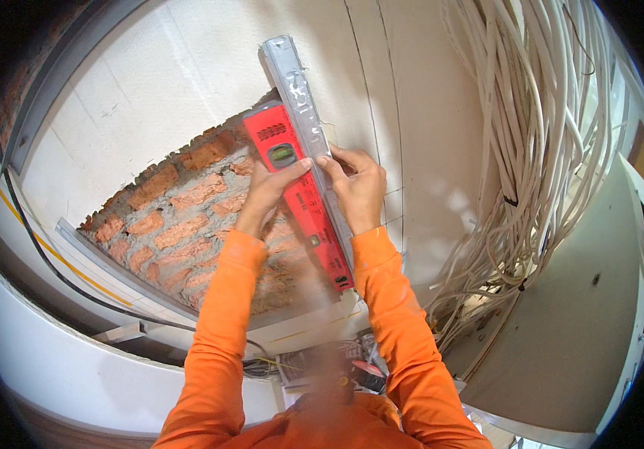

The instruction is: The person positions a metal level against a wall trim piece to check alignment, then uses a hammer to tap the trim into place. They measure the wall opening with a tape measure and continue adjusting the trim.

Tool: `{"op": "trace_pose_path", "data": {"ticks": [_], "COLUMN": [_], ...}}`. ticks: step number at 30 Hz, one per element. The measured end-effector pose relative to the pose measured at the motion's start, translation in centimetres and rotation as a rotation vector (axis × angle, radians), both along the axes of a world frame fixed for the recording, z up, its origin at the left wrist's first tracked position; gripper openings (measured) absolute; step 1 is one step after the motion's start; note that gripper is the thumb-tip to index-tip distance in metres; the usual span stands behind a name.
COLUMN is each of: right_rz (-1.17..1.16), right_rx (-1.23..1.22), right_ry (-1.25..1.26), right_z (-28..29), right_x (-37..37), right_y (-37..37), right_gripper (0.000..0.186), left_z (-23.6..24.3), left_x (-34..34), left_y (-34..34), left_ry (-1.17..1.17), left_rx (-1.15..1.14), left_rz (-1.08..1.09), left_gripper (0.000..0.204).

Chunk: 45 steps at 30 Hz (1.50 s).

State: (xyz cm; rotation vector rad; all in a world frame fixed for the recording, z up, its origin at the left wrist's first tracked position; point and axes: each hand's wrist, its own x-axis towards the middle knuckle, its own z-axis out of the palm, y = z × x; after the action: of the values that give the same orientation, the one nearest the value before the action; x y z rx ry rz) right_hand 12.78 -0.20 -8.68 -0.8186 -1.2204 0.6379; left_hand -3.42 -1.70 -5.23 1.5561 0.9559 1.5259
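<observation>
A red spirit level (305,202) lies lengthwise along a grey metal profile (297,90), both slanting across the wall beside a patch of bare brick. My left hand (269,191) grips the level near its round vial, its thumb pressing toward the profile. On the other side, my right hand (357,183) pinches the edge of the profile, thumb and fingers around it. Both orange-sleeved arms reach up from the lower edge.
Exposed brickwork (180,221) shows left of the level, edged below by a metal track (123,263). A thick bundle of white cables (539,135) hangs at the right, above a large grey-green panel (569,314). A black cable (60,258) runs along the lower left, and pencil lines mark the pale wall (427,112).
</observation>
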Motion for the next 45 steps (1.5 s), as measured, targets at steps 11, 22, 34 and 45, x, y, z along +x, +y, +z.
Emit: {"op": "trace_pose_path", "data": {"ticks": [11, 22, 34, 45], "right_rz": [-0.002, -0.080, -0.068, -0.054], "right_rx": [-0.093, -0.053, -0.080, -0.076], "right_ry": [-0.059, -0.155, -0.302, -0.341], "right_z": [0.3, 0.9, 1.9, 2.4], "right_x": [0.0, 0.4, 1.8, 2.1], "right_y": [0.3, 0.1, 0.5, -0.2], "right_gripper": [0.032, 0.033, 0.039, 0.036], "left_z": [-2.0, -8.6, -8.2, -7.9], "left_x": [-0.1, 1.2, 5.8, 8.6], "left_y": [0.1, -3.7, -5.2, -4.3], "left_ry": [-0.086, -0.203, 0.790, 1.035], "left_rx": [0.025, 0.424, 0.549, 0.452], "left_rz": [0.066, 0.612, 0.404, 0.465], "left_gripper": [0.041, 0.046, 0.080, 0.091]}}
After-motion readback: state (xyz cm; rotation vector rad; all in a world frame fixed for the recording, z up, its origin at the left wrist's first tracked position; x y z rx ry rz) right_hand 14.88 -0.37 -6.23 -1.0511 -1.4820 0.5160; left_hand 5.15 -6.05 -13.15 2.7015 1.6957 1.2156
